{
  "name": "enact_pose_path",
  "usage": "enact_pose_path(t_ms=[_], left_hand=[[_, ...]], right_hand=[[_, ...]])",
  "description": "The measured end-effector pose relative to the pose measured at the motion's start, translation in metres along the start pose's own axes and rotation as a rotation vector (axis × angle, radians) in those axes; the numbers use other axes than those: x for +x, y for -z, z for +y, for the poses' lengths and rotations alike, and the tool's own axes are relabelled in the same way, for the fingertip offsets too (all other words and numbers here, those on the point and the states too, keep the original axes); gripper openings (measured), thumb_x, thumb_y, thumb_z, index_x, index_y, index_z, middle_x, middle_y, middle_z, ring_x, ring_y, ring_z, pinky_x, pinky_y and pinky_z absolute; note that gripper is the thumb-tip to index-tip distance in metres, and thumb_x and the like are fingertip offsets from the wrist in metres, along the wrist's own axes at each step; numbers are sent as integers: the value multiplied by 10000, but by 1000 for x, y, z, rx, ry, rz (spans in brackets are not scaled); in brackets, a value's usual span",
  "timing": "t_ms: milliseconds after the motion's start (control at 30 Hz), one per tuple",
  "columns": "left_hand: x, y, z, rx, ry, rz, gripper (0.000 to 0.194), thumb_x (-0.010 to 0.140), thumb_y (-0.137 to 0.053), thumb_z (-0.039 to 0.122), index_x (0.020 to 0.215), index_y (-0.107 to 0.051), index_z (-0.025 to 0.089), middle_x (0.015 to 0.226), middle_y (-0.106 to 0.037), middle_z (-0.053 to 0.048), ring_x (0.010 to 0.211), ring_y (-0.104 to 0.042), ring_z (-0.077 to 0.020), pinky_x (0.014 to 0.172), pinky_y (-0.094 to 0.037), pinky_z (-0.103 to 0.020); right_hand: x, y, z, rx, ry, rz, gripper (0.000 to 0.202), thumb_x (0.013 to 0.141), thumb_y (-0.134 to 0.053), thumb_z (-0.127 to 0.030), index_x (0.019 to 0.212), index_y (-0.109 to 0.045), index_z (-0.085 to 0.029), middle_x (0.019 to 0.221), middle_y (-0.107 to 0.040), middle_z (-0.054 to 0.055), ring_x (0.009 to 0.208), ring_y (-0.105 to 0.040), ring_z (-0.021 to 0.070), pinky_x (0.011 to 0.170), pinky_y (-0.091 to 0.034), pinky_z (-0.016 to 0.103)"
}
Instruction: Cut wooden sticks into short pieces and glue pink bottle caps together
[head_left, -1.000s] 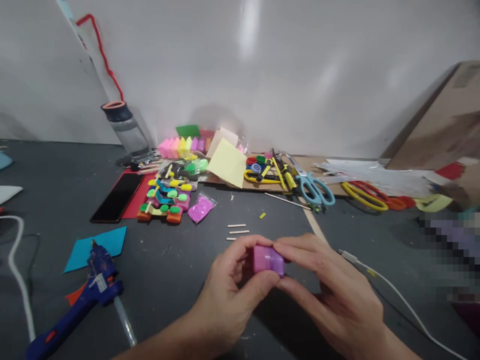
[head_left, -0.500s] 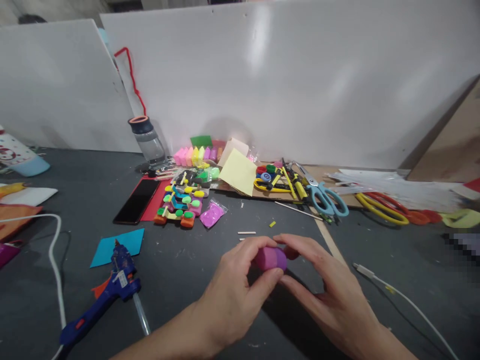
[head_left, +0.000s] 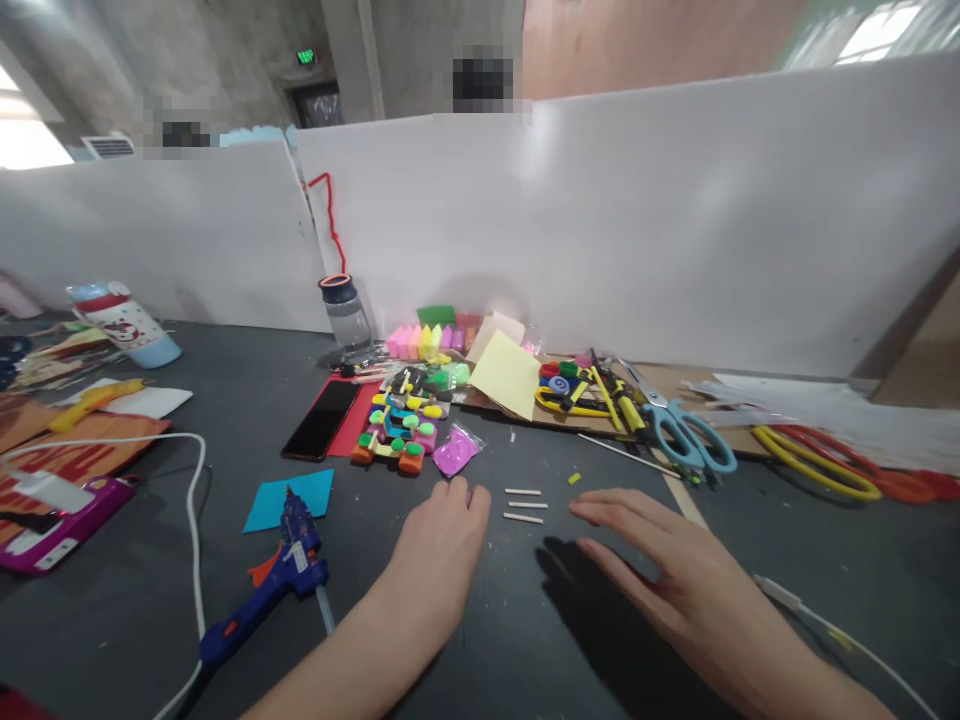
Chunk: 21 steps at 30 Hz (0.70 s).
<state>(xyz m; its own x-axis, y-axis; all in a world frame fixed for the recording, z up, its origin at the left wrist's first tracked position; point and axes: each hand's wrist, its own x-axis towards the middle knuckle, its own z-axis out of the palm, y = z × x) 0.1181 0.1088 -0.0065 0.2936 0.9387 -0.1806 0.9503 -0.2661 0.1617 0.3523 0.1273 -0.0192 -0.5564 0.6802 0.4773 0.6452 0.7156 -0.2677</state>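
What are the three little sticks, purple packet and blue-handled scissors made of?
Sticks: matte, pale and straight, perhaps wood or paper.
Packet: shiny, see-through, crinkled edge, so probably plastic film.
Scissors: bright silvery blades, likely metal; smooth blue handles, likely plastic.

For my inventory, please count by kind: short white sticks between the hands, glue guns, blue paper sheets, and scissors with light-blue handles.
Short white sticks: 3
Glue gun: 1
Blue paper sheet: 1
Light-blue-handled scissors: 1
Total: 6
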Motion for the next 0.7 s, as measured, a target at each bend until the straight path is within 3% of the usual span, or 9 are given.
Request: enact_pose_path(t_ms=[167, 333, 467, 567, 700], left_hand=[[2, -19, -12, -36, -27, 71, 269, 950, -406, 65, 1152, -552, 166, 1144, -629, -106, 1010, -631, -246, 820, -549, -363], [4, -27, -13, -70, -92, 130, 292, 986, -399, 115, 1226, -550, 183, 1183, -639, -97, 1047, -634, -244, 853, -561, -381], [6, -34, -9, -79, -152, 129, 310, 960, -466, 115, 1245, -568, 180, 1185, -664, -98, 1032, -655, -260, 844, -580, -402], [8, -39, -9, -86, -191, 130, 326, 943, -513, 135, 1261, -572, 179, 1175, -681, -95, 1017, -670, -268, 816, -595, -400], [12, -44, -12, -91, -235, 159, 325, 924, -562, 181, 1249, -574, 181, 1150, -694, -83, 976, -686, -272, 768, -607, -394]], right_hand=[[52, -8, 15, -251, 132, -96, 176, 944, -568, -220, 1069, -673, -158, 1097, -686, 118, 995, -660, 255, 821, -582, 404], [135, -42, 28, -381, 124, -138, 185, 910, -638, -189, 1069, -691, -111, 1220, -627, 177, 1166, -552, 326, 993, -473, 478], [190, -73, 38, -475, 156, -191, 344, 900, -687, -285, 1205, -642, -133, 1445, -478, 154, 1372, -383, 347, 1120, -317, 558], [212, -92, 47, -530, 173, -224, 385, 905, -686, -357, 1229, -627, -159, 1459, -467, 124, 1394, -356, 347, 1136, -268, 603], [221, -107, 56, -589, 177, -218, 324, 941, -647, -342, 1205, -636, -155, 1424, -503, 114, 1384, -382, 327, 1142, -268, 598]])
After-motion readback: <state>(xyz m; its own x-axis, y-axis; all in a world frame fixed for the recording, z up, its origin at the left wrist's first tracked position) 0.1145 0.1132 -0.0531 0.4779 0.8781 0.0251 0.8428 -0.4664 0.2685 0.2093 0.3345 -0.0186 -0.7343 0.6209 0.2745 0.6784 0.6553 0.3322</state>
